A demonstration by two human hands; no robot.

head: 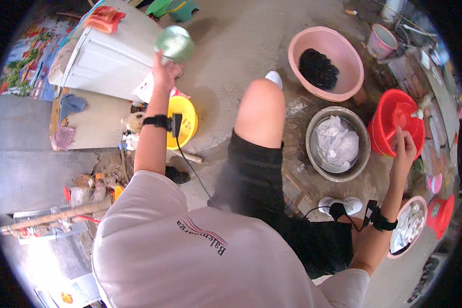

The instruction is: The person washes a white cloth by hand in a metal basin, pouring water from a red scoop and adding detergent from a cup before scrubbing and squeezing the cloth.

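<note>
My left hand [166,73] is raised at the upper left and grips a round green plastic bowl [175,43] by its near side; both are slightly blurred. Below that hand, partly behind my forearm, stands a yellow bucket [192,117]. My right hand [405,145] is over the near rim of a red bucket [377,134], its fingers bent. Inside that bucket is a red plastic piece [402,111], near my fingertips; whether I hold it is unclear. To the left of the red bucket, a metal basin [312,154] contains wet white cloth [337,140].
A pink basin [348,44] with dark cloth [317,69] lies ahead. A white chest appliance [107,65] bears an orange-red cloth [104,19]. Beside my right forearm is another pink basin [422,208] with pale contents. A stick [190,156] lies on the concrete floor [231,46].
</note>
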